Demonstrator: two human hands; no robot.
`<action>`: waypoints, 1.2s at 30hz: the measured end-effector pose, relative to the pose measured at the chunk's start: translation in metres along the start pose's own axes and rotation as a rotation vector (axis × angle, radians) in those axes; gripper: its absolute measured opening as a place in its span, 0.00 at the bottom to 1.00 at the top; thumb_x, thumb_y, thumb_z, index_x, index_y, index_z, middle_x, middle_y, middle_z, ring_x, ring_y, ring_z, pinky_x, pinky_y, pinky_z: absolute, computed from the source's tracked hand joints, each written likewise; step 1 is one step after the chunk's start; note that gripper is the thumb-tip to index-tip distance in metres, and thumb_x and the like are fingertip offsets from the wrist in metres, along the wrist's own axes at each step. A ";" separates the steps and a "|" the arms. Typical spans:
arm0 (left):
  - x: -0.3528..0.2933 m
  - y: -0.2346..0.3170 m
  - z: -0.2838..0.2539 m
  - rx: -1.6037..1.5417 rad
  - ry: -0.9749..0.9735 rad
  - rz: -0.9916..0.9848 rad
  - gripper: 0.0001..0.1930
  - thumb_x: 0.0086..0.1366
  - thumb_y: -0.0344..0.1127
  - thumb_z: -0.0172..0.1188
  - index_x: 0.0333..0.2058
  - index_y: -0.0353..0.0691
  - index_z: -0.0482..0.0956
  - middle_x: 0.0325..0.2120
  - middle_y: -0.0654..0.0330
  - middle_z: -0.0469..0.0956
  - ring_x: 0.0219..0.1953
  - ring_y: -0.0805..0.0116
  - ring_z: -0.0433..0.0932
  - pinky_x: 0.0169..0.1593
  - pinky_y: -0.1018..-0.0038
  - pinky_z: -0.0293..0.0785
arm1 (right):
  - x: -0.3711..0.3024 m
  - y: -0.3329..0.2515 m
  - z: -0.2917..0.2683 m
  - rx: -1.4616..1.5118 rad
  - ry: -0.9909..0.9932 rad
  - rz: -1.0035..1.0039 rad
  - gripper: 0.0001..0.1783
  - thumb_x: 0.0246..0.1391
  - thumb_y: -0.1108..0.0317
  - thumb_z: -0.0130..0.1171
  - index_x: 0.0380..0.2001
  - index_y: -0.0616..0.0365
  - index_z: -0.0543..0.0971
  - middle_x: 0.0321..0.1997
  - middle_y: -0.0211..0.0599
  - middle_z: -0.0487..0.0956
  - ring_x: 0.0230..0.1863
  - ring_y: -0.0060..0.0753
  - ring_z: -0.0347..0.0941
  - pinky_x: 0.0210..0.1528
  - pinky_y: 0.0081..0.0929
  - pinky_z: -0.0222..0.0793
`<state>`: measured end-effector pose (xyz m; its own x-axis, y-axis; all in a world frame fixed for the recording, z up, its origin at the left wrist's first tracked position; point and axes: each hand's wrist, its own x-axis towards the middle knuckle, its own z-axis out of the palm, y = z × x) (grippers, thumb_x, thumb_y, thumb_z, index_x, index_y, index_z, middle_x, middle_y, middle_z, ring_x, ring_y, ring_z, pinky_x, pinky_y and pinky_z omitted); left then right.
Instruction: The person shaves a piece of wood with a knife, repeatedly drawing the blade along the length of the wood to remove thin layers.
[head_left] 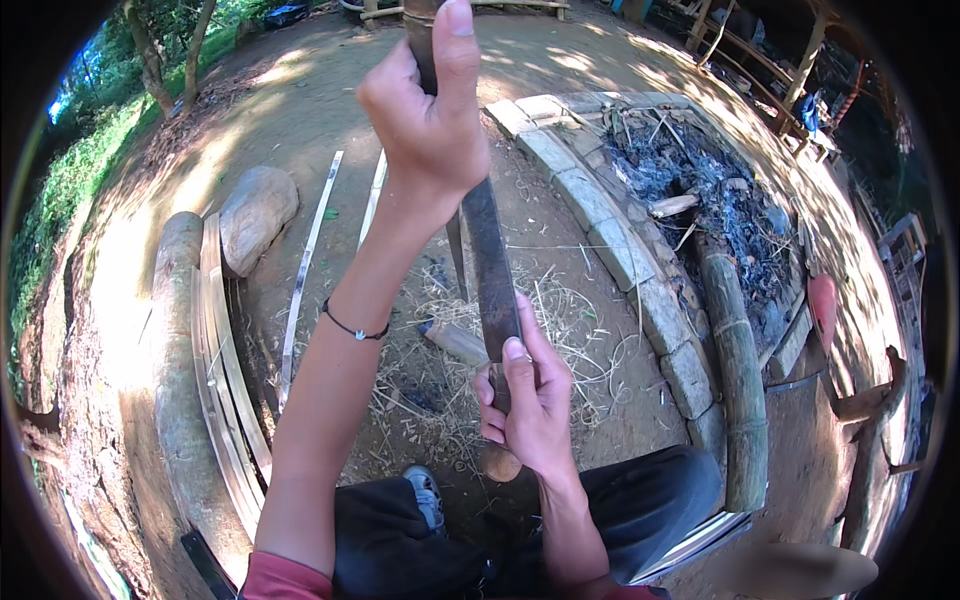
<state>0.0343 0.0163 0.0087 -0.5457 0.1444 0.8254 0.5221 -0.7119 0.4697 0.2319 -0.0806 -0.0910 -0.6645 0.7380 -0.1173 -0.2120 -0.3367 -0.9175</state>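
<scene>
Gripping dark blade (492,260), right fingers (537,338) partly covering it, left fingers (389,88) round cropped shaft (421,55)

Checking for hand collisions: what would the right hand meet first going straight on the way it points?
Probably the left hand, higher in the picture; whether their depths match is unclear.

Sunlight dapples the ground (560,65), glaring at left; edges bend into black, and a lower-right smudge (795,570) is perhaps unfocused.
</scene>
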 end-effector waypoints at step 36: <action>-0.008 0.017 0.004 0.188 0.073 0.080 0.31 0.75 0.56 0.43 0.15 0.46 0.51 0.11 0.75 0.49 0.14 0.85 0.46 0.18 0.78 0.39 | 0.027 0.060 -0.015 -0.165 0.017 -0.142 0.27 0.68 0.70 0.45 0.68 0.60 0.61 0.23 0.28 0.70 0.22 0.15 0.63 0.26 0.22 0.63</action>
<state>0.0506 0.0059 0.0112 -0.5404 0.0378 0.8405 0.6749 -0.5771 0.4598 0.2117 -0.0719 -0.1545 -0.6239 0.7814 0.0121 -0.1812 -0.1296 -0.9749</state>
